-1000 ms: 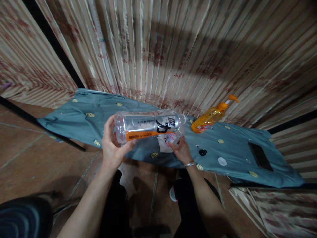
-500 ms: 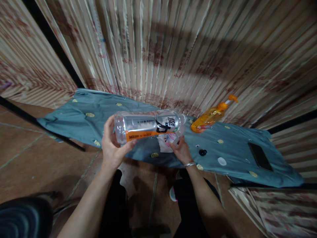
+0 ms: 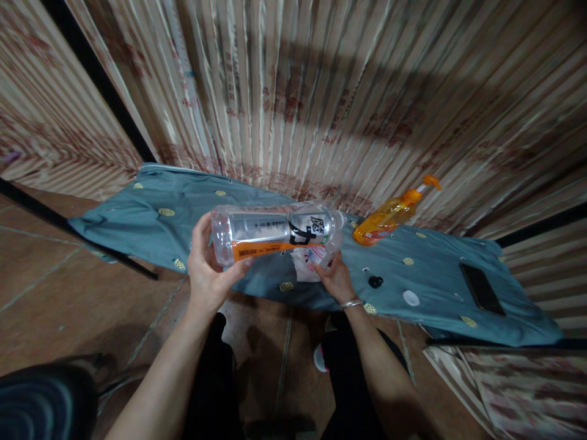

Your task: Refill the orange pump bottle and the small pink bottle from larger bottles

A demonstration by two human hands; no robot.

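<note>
My left hand (image 3: 208,269) is closed around the base end of a large clear plastic bottle (image 3: 270,229) with an orange and black printed label. The bottle lies almost level in the air, its neck towards the right. Under that neck, my right hand (image 3: 337,280) grips a small clear container (image 3: 324,260) with a pink and blue label. The big bottle hides part of this container, so I cannot tell whether the two touch. A white piece like paper or cloth (image 3: 305,269) shows just left of my right fingers.
An orange pump bottle (image 3: 385,220) stands on the teal cloth-covered table (image 3: 257,287). Right of my hands are a small black pump top or cap (image 3: 375,282), a whitish disc (image 3: 411,298) and a dark phone (image 3: 481,288). A striped curtain (image 3: 293,110) hangs behind, with black poles (image 3: 105,85) at the sides.
</note>
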